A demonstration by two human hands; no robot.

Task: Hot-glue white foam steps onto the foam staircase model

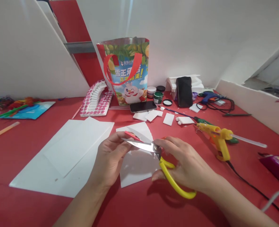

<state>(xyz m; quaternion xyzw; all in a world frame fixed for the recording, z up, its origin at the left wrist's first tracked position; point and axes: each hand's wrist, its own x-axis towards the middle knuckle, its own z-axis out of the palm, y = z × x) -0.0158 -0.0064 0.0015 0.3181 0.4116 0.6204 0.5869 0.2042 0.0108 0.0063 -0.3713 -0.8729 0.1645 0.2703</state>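
Note:
My right hand is closed around a pair of scissors with yellow handles. Their blades point left, towards my left hand. Between thumb and fingers, that hand pinches a small red piece, right beside the blades. Whether the blades touch the red piece or are parted around it, I cannot tell. Below both hands a white sheet lies on the red table, partly covered by them. Larger white sheets overlap to the left.
A yellow glue gun with its cable lies at the right. Behind my hands are a phone, small white pieces, paint jars and a printed bag. A pink-dotted white structure stands left of the bag.

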